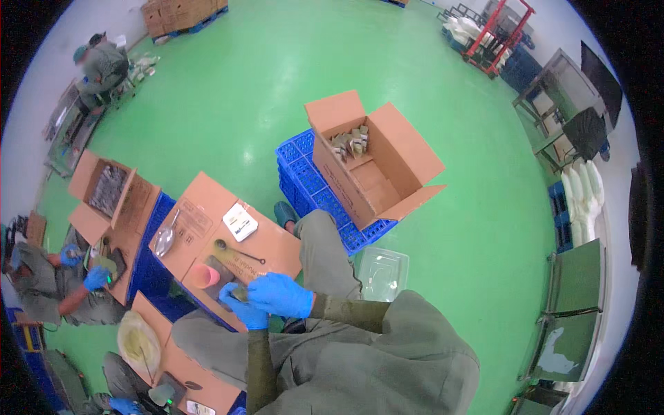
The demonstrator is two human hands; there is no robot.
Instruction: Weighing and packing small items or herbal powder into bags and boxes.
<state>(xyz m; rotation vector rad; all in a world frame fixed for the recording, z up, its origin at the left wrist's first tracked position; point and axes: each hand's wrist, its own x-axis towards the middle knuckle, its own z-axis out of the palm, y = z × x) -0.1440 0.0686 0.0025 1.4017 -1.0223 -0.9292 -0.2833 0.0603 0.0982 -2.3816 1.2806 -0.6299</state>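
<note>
Worktop (280, 257), near edge: found small greenish pouch (240, 293), partly hidden, clamped in fingers of left hand (243, 312). Noted right hand (282, 294) just right of pouch, fingers bent; could not tell whether gripping, nor pouch's long axis. Noted pink cup (205, 275) just left.

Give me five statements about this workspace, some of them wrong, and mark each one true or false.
1. The left hand and right hand are both gloved in blue. True.
2. The cup near the left hand is black. False: it is pink.
3. The open carton rests on blue crates. True.
4. The long-handled spoon lies inside the open carton. False: it lies on the cardboard surface.
5. The scoop lies left of the spoon. True.
</note>
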